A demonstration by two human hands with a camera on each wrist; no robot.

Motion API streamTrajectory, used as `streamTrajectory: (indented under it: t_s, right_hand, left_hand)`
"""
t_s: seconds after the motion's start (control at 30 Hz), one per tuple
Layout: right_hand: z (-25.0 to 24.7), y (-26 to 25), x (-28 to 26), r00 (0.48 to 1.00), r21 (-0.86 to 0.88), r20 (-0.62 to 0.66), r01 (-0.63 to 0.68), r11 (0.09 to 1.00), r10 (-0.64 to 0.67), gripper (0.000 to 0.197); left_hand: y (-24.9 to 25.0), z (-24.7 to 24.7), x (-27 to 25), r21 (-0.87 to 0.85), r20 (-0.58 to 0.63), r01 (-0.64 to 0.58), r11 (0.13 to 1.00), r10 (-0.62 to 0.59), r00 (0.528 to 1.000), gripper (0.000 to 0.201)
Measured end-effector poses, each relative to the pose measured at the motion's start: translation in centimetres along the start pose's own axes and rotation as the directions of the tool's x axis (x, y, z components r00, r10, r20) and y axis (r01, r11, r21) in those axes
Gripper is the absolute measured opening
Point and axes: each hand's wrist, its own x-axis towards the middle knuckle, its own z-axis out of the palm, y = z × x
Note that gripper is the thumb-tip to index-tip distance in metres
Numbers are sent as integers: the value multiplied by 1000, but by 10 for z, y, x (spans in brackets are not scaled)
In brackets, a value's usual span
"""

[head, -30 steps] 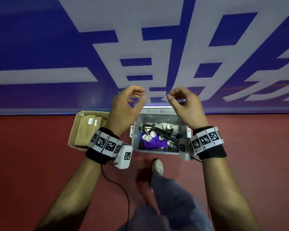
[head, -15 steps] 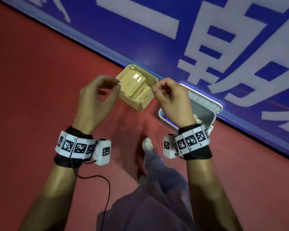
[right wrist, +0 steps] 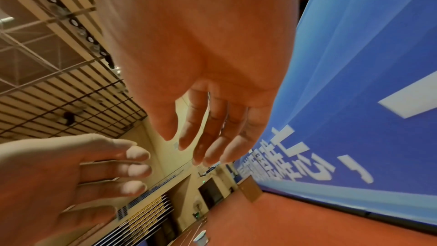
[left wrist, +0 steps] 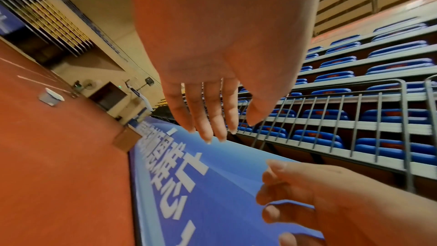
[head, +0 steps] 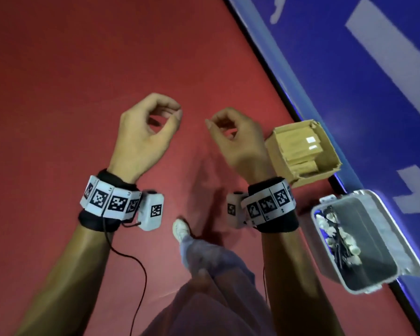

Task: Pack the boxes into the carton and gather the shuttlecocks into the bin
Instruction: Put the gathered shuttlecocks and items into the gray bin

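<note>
The brown carton point(head: 280, 163) stands on the red floor by the blue board, with several flat brown boxes point(head: 301, 151) packed inside it. To its lower right is the grey bin point(head: 318, 229), holding white shuttlecocks point(head: 342, 238) and some dark items. My left hand point(head: 172, 115) and right hand point(head: 218, 127) hang in the air left of the carton, fingers loosely curled and empty. In the wrist views the left hand point(left wrist: 222, 130) and the right hand point(right wrist: 205, 149) both show relaxed fingers with nothing in them.
A blue banner board point(head: 374, 93) with white letters runs along the right. My leg and white shoe point(head: 181, 230) stand on the red floor point(head: 83, 69). Far off are a white tub point(left wrist: 50, 97), a metal railing point(left wrist: 354, 119) and blue seats.
The view has swung left, so the carton and bin have slid from the middle to the right edge. Both hands stay raised, loosely curled and empty.
</note>
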Motion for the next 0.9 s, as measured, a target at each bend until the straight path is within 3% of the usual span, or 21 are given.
streamTrajectory:
  t_s: [0.2, 0.4, 0.7, 0.9]
  right_hand:
    - [150, -32, 98, 994, 67, 101, 29, 997, -36, 15]
    - [291, -77, 157, 961, 62, 274, 30, 998, -45, 15]
    - [508, -156, 189, 905, 16, 415, 96, 995, -94, 13]
    - [675, -222, 189, 893, 16, 436, 114, 993, -109, 12]
  left_hand:
    - [-100, -111, 58, 126, -28, 98, 987, -96, 995, 9]
    - [-182, -225, 77, 137, -179, 245, 960, -219, 959, 9]
    - [-317, -404, 71, 84, -313, 366, 927, -325, 893, 7]
    - [-414, -547, 64, 65, -303, 381, 922, -345, 888, 7]
